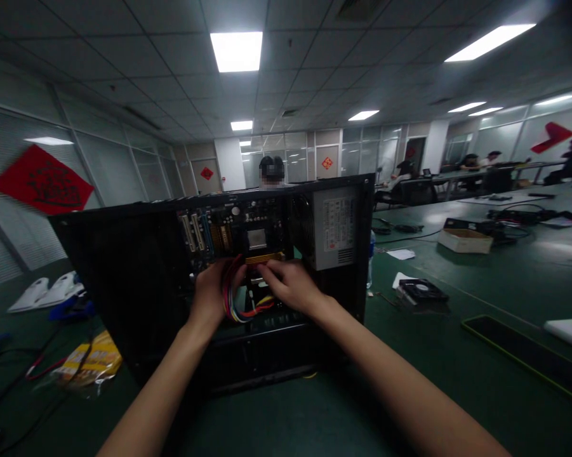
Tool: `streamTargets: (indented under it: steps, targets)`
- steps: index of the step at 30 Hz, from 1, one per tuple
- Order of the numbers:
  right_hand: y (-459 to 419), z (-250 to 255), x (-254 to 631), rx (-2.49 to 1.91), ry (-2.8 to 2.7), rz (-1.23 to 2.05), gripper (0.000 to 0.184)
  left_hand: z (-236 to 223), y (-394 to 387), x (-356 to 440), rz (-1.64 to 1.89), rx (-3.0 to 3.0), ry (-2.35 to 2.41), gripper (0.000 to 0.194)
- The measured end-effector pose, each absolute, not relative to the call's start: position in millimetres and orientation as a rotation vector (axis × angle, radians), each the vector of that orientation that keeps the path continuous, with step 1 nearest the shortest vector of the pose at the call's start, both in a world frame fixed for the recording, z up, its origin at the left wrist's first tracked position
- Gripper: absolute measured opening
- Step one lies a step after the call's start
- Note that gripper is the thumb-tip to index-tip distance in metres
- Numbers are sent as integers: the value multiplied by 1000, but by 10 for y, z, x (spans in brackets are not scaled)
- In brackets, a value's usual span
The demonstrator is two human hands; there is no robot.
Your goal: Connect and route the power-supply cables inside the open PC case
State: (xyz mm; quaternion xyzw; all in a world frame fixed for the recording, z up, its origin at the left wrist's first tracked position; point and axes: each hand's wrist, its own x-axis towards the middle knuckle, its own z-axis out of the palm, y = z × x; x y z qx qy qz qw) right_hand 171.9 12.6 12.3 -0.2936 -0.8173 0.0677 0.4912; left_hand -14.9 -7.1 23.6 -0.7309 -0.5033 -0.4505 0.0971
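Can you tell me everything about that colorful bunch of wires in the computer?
The wire bundle is many thin strands, including red, yellow, orange and blue, with coatings that look like plastic. It bends in a loose, U-shaped loop inside the open black computer case, below the silver square on the motherboard. It lies against the left grip; whether the right grip touches it is unclear. I can't make out its ends.

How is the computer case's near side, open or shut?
Open: no panel covers the near side of the computer case; the motherboard and power supply show inside.
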Motion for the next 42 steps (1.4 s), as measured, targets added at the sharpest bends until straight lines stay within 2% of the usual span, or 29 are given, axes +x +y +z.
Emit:
streamTargets:
  steps: [3,12,18,23,28,35,42]
  targets:
    - [145,116,1719,-695,-2057,149,12,229,-81,-131,-1240,-2384,-1427,24]
    - [68,182,1730,-613,-2161,-252,31,233,-125,-122,-937,-2456,-1508,30]
    - [49,183,1683,-694,-2379,-484,18,267,-165,-80,-781,-2464,-1665,31]
    - [83,162,1699,-821,-2268,-445,13,216,-113,-117,-872,-2439,-1707,41]
    - [114,144,1713,-913,-2122,-394,15,189,-43,-154,-1053,-2192,-1887,37]
    - [95,182,1710,-1065,-2146,-400,16,286,-95,-100,-1334,-2254,-1862,59]
    - [149,130,1707,-1260,-2292,-364,15,203,-91,-48,-863,-2355,-1869,44]
